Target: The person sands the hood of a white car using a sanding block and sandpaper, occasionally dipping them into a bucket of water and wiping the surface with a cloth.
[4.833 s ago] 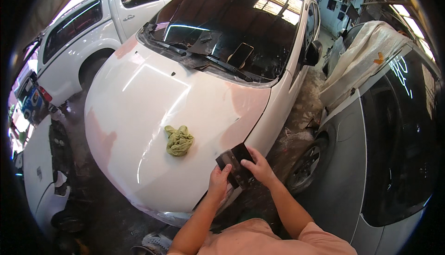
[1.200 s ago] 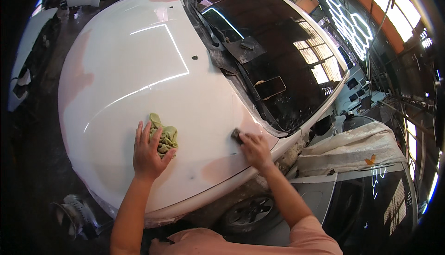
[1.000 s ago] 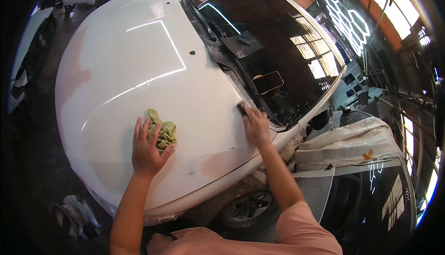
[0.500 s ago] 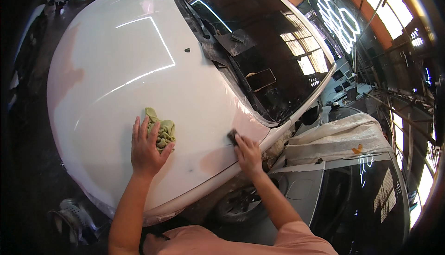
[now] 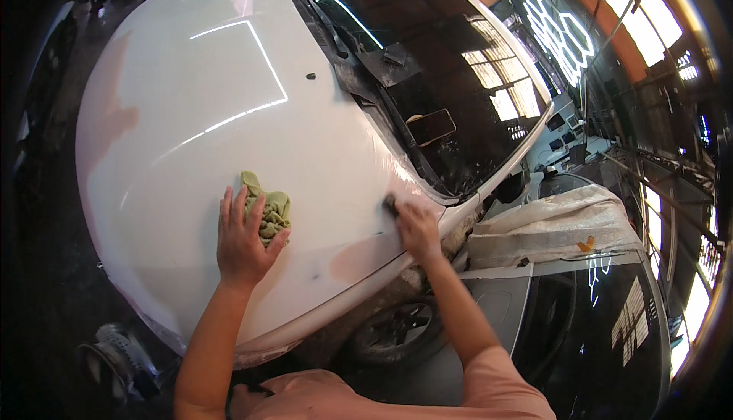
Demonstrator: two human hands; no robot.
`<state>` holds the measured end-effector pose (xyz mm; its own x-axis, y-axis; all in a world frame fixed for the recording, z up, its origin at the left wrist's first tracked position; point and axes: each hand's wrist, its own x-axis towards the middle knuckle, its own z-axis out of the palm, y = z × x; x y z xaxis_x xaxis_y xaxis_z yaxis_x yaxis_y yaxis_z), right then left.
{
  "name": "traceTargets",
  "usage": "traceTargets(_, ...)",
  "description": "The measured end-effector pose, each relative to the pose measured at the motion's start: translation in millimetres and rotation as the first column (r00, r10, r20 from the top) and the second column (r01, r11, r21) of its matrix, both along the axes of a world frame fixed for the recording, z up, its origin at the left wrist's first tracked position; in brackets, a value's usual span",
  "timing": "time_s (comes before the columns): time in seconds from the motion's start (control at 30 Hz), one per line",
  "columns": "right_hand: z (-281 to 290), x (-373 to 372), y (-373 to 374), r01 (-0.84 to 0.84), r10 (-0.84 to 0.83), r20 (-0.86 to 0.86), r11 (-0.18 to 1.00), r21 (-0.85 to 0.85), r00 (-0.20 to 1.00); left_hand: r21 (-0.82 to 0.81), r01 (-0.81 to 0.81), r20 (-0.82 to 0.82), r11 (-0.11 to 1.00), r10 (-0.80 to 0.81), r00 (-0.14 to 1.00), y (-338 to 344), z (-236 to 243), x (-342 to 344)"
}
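Note:
The white hood (image 5: 206, 160) of a car spreads below me, with pinkish patches on its paint. My left hand (image 5: 244, 238) lies on it, fingers stretched out and apart. A crumpled green cloth (image 5: 275, 212) sits against that hand, between the thumb and index finger and partly hidden by them. Near the windshield's lower corner, my right hand (image 5: 418, 229) is closed on a small dark sanding block (image 5: 390, 204), pressed to a pinkish patch by the hood's edge. The fingers cover much of the block.
On the dark windshield (image 5: 458, 61) lie a phone (image 5: 431, 127) and a dark sheet (image 5: 389, 67); wipers run along its base. A grey car (image 5: 489, 305) with a pale cover (image 5: 557, 225) stands close on the right. A loose metal part (image 5: 114, 363) is at lower left.
My right hand has slid the sanding block a little farther up the hood, toward the windshield corner. The left hand and green cloth have stayed nearly in place.

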<state>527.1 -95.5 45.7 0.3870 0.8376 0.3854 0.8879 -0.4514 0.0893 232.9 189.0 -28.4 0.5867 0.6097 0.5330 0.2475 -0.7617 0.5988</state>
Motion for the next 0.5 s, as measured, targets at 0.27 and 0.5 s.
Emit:
traceTargets(0.27,-19.5,-33.0,13.7,-0.058,0.061,-0.054,0.996,0.065,0.997,0.009,-0.039,-0.028,0.999,0.039,0.999,11.7,-4.3,-8.4)
traceTargets(0.5,35.5,34.3,59.4,0.128,-0.114,-0.12,0.985,0.114,0.986,0.015,0.003,0.007,1.0,-0.003,1.0,-5.3,-3.6,5.5)
